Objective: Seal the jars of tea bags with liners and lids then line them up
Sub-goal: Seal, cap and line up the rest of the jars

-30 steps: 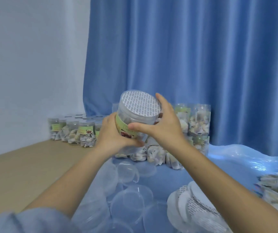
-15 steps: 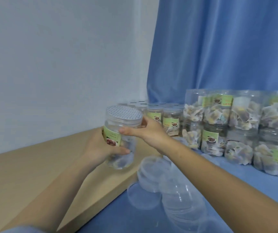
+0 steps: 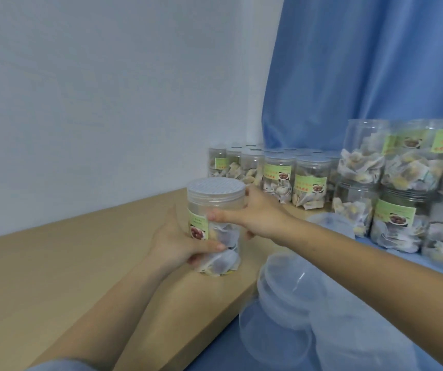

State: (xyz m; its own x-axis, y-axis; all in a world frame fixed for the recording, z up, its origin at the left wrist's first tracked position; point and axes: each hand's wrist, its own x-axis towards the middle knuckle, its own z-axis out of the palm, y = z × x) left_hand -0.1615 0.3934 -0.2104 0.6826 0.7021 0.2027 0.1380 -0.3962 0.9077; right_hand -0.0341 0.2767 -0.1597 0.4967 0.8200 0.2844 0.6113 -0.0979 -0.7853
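Jar (image 3: 216,226) of tea bags, with its clear lid (image 3: 216,193) already on and the patterned liner visible beneath it, is held at the centre of the frame, upright and low over the wooden tabletop (image 3: 68,263); whether its base is touching the wood cannot be told. It is gripped low down by the left hand (image 3: 177,243), whose thumb is curled across the front below the green label. The right hand (image 3: 258,216) is wrapped round the far side just under the lid, thumb pointing left across the jar wall.

Outward from the hands, a row of sealed jars (image 3: 279,172) is lined up against the wall at centre right, well apart from the held jar. Stacked unsealed jars (image 3: 402,188) are seen at the right edge on the blue cloth (image 3: 215,352), and loose clear lids (image 3: 290,290) are piled at lower right, near the right forearm.

The main risk is judged to be the gap to the row: if the jar is released where it is, the line is left broken. If it is pushed in too hard, neighbouring jars could be knocked askew, being light plastic. The lid pile could be scattered by a sweep of the right forearm. It cannot be confirmed that the lid is screwed fully tight; a loose one could be lifted off by the upper grip.
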